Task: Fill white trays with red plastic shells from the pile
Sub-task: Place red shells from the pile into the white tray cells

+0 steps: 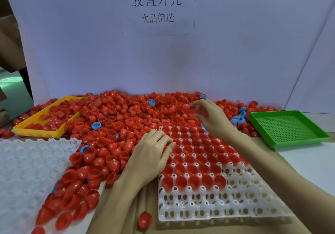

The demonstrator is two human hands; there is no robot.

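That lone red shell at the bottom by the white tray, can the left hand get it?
Probably yes. The lone red shell lies in the open on the brown surface, just beside the left forearm, with nothing covering it. The left hand would only need to pull back from the white tray.

One wide-angle cam on my head, looking fwd and down, close over the white tray [226, 204] and my forearms.

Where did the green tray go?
In the head view, the green tray sits on the far right of the table, empty, just right of the red shell pile and beyond the person's right hand.
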